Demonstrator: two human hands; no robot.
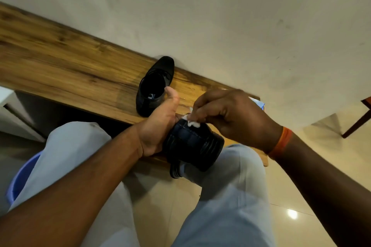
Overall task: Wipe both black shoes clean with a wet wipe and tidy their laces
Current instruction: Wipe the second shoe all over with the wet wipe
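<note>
Wiping the sole comes first here: the left hand (pixel 158 126) grips the near black shoe (pixel 192 144) by its side, sole turned up, at the near edge of the tabletop (pixel 60 60), while the right hand (pixel 226 114) pinches a wet wipe (pixel 192 123) in bunched fingers against the sole. Short, firm strokes along the ridges should lift the dirt best, refolding to a fresh face as it soils. The other shoe (pixel 154 84) stands upright just beyond, its laces untidied.
</note>
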